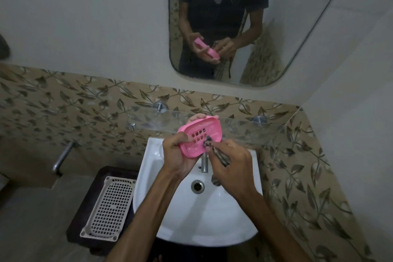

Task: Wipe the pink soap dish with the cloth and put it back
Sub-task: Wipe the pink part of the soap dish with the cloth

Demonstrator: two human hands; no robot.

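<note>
Now we hold the pink soap dish (200,136) above the white sink (161,215), its hollow side turned to us and tilted. Our left hand (177,153) grips it from the near left edge: the thumb lies over the rim, and the fingertips (196,116) show behind the far edge. Our right hand (231,166) has its fingers curled around the dark patterned cloth (221,158). One end of the cloth touches the inside of the dish, just beside the holes. In the mirror (276,34) we see both hands with the dish.
</note>
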